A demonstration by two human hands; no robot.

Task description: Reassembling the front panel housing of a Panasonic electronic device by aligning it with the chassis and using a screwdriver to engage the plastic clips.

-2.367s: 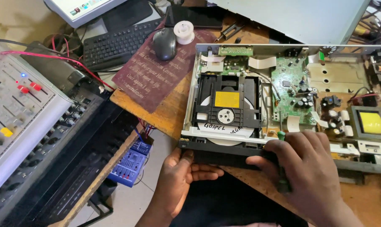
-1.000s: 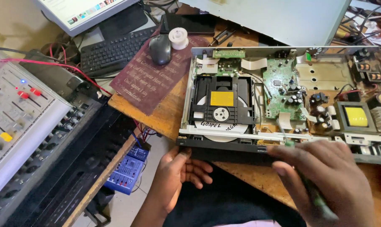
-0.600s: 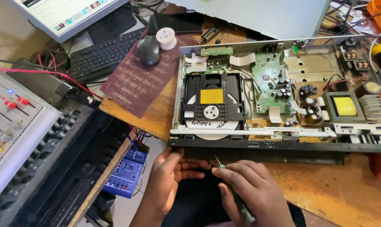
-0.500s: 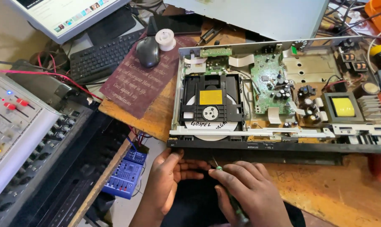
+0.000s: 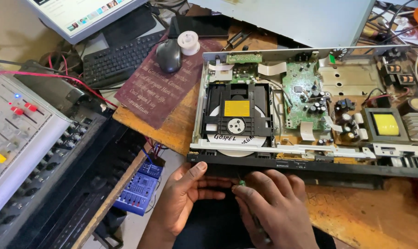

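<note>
Right hand closed around a thin screwdriver, green-collared tip pointing up and away at the front panel of the opened disc player, shaft running back toward the wrist. Left hand loosely open, fingertips on the panel's lower edge. Player's long axis left-right on wooden bench.

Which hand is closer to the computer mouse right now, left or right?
Left. The left hand is at the disc player's front edge, below the computer mouse and nearly in line with it. The right hand, holding a screwdriver, sits farther to the right.
</note>
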